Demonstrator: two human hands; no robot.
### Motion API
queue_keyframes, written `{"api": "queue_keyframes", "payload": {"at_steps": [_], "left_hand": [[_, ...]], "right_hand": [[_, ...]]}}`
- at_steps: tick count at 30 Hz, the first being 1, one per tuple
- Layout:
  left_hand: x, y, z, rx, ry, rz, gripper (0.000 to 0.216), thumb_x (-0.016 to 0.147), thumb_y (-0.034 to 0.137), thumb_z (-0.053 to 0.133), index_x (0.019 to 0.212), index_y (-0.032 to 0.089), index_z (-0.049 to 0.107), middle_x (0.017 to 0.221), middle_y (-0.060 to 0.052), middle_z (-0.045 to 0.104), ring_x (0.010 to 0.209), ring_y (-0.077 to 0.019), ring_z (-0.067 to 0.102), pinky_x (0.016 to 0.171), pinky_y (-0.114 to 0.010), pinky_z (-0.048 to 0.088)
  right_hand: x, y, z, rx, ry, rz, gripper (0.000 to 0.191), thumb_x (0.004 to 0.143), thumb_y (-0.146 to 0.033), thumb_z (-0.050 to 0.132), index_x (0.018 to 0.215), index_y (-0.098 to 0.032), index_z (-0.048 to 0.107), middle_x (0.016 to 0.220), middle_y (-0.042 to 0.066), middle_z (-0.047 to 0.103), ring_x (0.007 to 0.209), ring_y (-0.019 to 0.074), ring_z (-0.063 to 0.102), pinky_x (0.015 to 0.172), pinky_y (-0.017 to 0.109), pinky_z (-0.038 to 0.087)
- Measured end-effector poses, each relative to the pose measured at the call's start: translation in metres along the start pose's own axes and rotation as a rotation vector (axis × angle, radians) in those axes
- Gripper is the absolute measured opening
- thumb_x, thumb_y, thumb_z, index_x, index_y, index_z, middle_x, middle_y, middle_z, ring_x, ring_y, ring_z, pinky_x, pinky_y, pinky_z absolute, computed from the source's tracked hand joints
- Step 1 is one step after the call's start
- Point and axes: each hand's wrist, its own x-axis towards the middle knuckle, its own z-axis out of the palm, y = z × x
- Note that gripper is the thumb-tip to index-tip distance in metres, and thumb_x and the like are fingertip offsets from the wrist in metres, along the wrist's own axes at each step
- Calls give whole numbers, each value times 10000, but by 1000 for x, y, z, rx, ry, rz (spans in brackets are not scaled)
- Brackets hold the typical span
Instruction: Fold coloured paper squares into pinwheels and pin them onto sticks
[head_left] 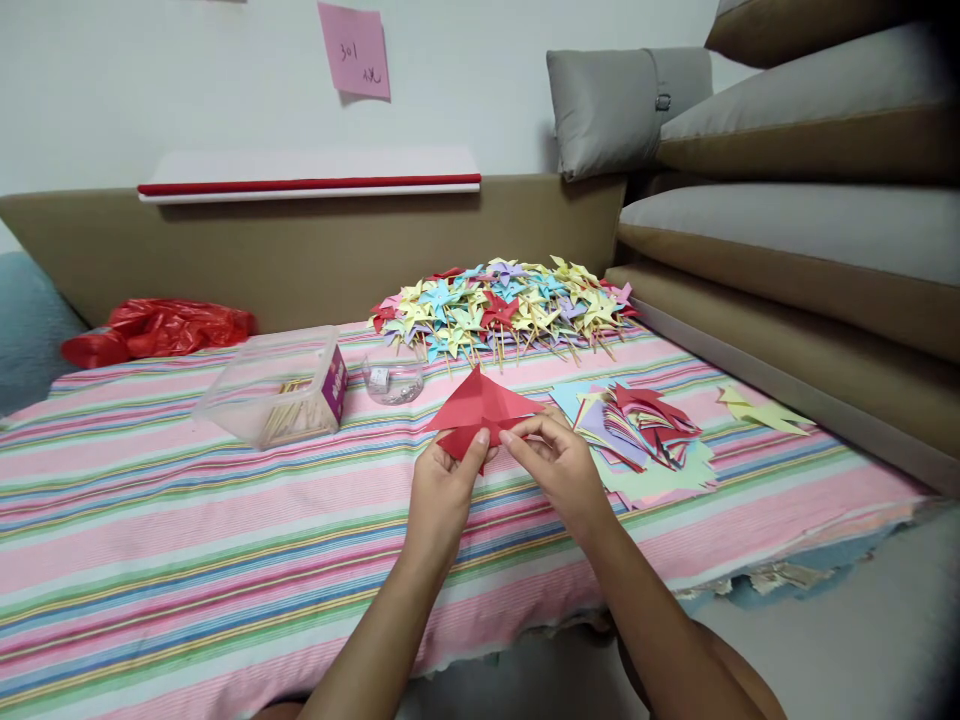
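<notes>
above red paper (472, 403), note (356, 50) reads "301"

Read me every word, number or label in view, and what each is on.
"301": pink note on the wall; the scrawl below it is unclear.
Purple label on the clear box: white lettering, too blurred to read.
White piece in the round dish: marks too small to read.

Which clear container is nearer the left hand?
The round tub with small shiny bits inside. The rectangular box of sticks lies farther left of the left hand pinching red paper.
</notes>
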Motion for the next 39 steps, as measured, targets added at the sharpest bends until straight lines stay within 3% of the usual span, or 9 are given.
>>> {"api": "queue_keyframes", "payload": {"at_steps": [20,24,27,33,39], "left_hand": [[1,-2,-1,24,56,60,320,804,389,795,967,125,718,923,-76,760,843,-189,689,813,-304,534],[2,-1,-4,99,101,106,308,791,402,803,959,160,711,926,-62,762,836,-195,689,768,-289,517],[3,0,-6,166,56,138,292,818,407,775,976,178,686,970,-68,762,897,-214,698,776,-289,513],[2,2,-7,185,-144,134,315,868,373,727,1105,190,630,1082,-81,740,975,-223,693,822,-294,520],[4,1,-10,240,-242,121,301,885,351,708,1120,189,613,969,-60,735,895,-210,688,789,-293,516]], "right_hand": [[-2,0,3,10,-7,16,212,825,-398,769,821,-200,694,1048,49,596,902,176,658,860,317,556],[0,-1,3,126,97,67,298,836,-454,756,950,-233,592,1131,51,650,977,192,668,887,339,542],[2,-5,-2,185,173,105,388,813,-487,776,1044,-257,565,1189,49,661,1009,201,665,854,335,546],[-1,-16,-13,247,-152,247,332,824,-451,779,1036,-201,726,1002,38,749,964,224,676,907,349,512],[-3,-15,-12,183,-161,248,294,787,-408,820,940,-161,773,939,41,760,846,191,663,806,315,506]]}}
